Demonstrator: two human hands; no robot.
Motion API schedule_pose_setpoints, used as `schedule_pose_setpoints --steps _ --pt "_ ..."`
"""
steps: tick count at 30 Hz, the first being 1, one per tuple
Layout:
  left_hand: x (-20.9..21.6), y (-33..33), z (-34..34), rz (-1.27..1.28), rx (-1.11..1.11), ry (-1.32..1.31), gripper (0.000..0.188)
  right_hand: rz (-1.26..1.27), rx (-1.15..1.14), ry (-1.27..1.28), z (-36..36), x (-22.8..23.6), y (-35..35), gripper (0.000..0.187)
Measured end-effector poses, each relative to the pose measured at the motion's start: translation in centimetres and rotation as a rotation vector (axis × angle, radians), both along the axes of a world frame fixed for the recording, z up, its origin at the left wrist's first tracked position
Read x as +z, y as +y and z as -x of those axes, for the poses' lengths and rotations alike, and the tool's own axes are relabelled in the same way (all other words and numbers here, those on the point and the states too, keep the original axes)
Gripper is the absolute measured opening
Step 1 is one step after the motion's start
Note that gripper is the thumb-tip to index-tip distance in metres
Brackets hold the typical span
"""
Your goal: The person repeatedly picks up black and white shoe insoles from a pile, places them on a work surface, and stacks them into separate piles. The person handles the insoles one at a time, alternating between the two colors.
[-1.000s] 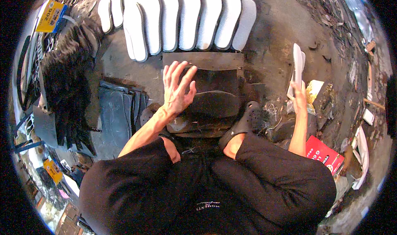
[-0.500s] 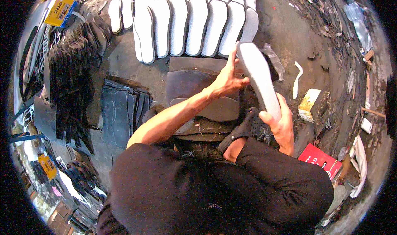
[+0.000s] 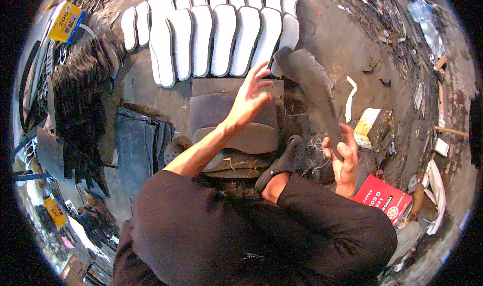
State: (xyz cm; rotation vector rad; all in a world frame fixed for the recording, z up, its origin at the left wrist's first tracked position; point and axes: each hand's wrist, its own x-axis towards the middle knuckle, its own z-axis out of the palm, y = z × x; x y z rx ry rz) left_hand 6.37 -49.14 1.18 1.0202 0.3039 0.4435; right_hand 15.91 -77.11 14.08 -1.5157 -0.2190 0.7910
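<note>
In my right hand [image 3: 347,160] is a shoe insole [image 3: 318,92], gripped at its lower end between thumb and fingers. Its dark grey side shows, and it slants up and to the left toward the rows of insoles. My left hand [image 3: 250,97] is empty, fingers apart, raised over the dark work boards [image 3: 216,110] and apart from the held insole. A brown insole-shaped piece [image 3: 246,137] lies on those boards. Beyond them, several white insoles [image 3: 225,39] lie side by side in two rows on the ground.
Stacked dark cut pieces [image 3: 80,100] stand at the left, beside flat dark sheets [image 3: 135,142]. My clog-shod foot [image 3: 282,162] is close to the boards. A red box [image 3: 382,198] sits at the lower right, with scraps and a clear plastic bottle [image 3: 427,24] along the right side.
The insole has turned from its white side to its dark side. My left hand has let go of it and moved left; my right hand still grips its lower end.
</note>
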Motion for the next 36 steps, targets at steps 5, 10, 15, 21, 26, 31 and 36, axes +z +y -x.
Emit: schedule_pose_setpoints --steps 5,10,15,21,26,31,36 --pt "1.8 3.2 6.4 0.125 0.002 0.159 0.054 0.033 0.112 0.289 0.4 -4.1 3.0 0.044" --pt "1.2 5.9 12.1 0.131 0.217 0.364 0.039 0.066 0.161 -0.128 -0.6 -9.5 9.5 0.040" --pt "-1.0 5.3 17.0 0.126 0.359 0.687 0.051 0.326 0.142 -0.403 1.4 -13.0 10.8 0.045" --pt "-2.8 3.4 18.6 -0.079 0.549 0.655 0.053 0.261 0.040 -0.269 3.2 -14.5 9.9 0.042" --pt "-2.9 2.6 18.7 -0.061 0.535 0.670 0.042 0.344 -0.013 -0.287 3.6 -15.1 9.1 0.040" --pt "-3.5 2.4 18.9 -0.098 0.554 0.716 0.041 0.354 -0.054 -0.304 4.3 -15.3 8.9 0.040" --pt "-4.1 2.4 18.7 0.021 0.602 0.637 0.040 0.349 -0.065 -0.313 4.1 -15.4 9.4 0.038"
